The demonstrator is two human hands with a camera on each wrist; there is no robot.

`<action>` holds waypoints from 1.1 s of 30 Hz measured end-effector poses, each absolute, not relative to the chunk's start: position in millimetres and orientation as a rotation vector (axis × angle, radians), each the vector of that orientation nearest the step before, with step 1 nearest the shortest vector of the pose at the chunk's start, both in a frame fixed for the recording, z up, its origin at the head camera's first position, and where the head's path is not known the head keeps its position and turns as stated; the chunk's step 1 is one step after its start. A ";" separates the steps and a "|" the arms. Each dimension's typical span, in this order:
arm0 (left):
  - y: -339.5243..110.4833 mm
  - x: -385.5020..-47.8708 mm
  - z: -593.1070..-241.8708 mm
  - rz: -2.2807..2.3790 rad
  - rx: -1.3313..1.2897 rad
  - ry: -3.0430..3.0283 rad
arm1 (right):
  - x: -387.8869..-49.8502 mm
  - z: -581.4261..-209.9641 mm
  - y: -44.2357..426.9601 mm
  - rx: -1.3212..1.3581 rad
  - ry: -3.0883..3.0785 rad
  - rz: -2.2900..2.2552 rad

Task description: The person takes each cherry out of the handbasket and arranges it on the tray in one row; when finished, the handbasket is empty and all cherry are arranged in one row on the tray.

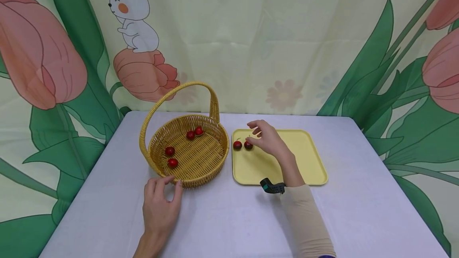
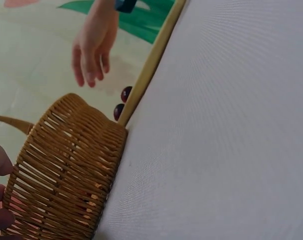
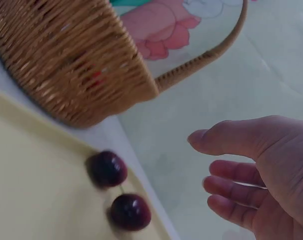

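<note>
My left hand [image 1: 161, 204] is at the near rim of a round wicker basket [image 1: 224, 152], its relaxed fingers touching the edge. Inside the basket lie several red cherries, among them one near the front [image 1: 173, 163] and one at the back [image 1: 199, 130]. My right hand [image 1: 269, 140] hovers over a yellow tray [image 1: 305, 162], fingers spread apart and holding nothing. Two dark red cherries sit at the tray's left end, one by the edge [image 1: 237, 145] and one beside it [image 1: 248, 145]; in the right wrist view both cherries [image 3: 130, 212] are apart from the hand [image 3: 271, 175].
The basket's tall arched handle [image 1: 175, 90] rises over its left and back side. Tray and basket stand side by side on a white-covered table [image 1: 222, 226]. A printed curtain [image 1: 229, 43] with tulips and a rabbit hangs behind the table.
</note>
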State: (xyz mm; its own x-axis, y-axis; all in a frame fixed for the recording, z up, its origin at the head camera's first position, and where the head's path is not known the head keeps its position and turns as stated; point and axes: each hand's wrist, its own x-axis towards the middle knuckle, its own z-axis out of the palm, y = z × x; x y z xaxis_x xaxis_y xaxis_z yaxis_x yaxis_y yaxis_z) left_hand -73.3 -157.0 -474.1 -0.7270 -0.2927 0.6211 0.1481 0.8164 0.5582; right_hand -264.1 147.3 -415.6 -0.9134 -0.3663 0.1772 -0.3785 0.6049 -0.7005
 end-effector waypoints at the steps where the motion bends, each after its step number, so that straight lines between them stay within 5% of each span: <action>1: -157.1 -73.5 -474.1 -0.773 0.106 -2.259 | -263.9 -412.6 144.0 0.661 -2.788 1.234; 33: -156.9 -73.8 -475.2 -0.757 0.140 -2.284 | -260.1 -402.2 8.9 1.174 -2.806 1.193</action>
